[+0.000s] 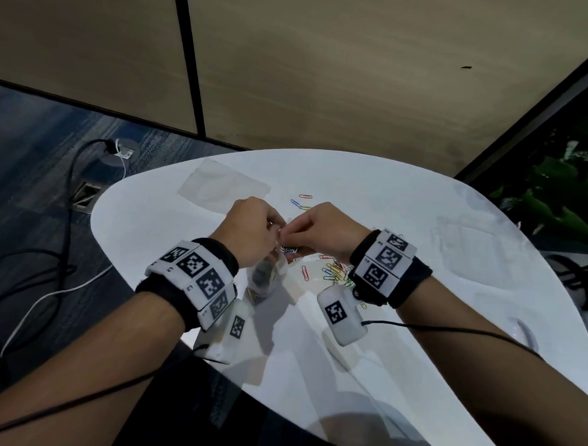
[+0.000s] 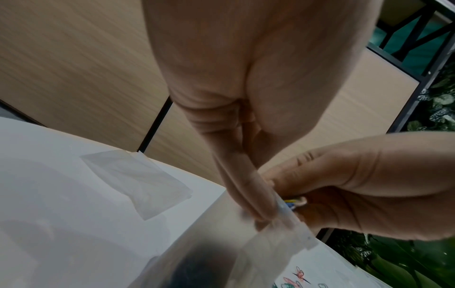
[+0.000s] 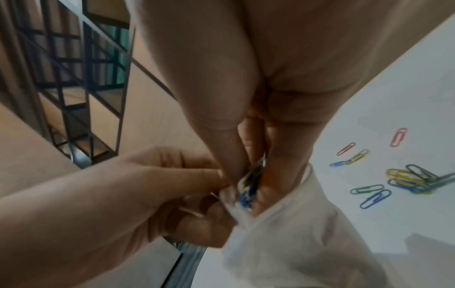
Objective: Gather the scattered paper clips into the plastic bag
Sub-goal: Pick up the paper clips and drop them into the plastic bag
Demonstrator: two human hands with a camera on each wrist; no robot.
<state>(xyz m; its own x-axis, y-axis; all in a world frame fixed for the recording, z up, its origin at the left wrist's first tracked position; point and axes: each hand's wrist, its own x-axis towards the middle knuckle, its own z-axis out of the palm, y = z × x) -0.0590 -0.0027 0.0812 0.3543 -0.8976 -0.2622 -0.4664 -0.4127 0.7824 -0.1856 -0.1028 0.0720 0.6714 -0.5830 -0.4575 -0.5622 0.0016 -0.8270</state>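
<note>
My left hand [image 1: 267, 228] pinches the rim of a clear plastic bag [image 1: 265, 277], which hangs open below it above the white table [image 1: 403, 193]. My right hand [image 1: 302, 231] meets it at the bag's mouth and pinches a small bunch of coloured paper clips [image 3: 248, 189] between thumb and fingers, partly inside the opening. In the left wrist view the bag [image 2: 246, 253] hangs under the left fingers [image 2: 256, 196]. A pile of loose clips [image 1: 334, 271] lies under the right wrist, with a few more clips [image 1: 301, 203] beyond the hands. The right wrist view shows the loose clips [image 3: 406, 181] too.
A second clear bag [image 1: 220, 188] lies flat on the table's far left part, and more clear plastic [image 1: 468, 242] lies at the right. The table's rounded edge runs close to my left forearm. Cables [image 1: 66, 215] trail on the floor at left; plants [image 1: 560, 198] stand at right.
</note>
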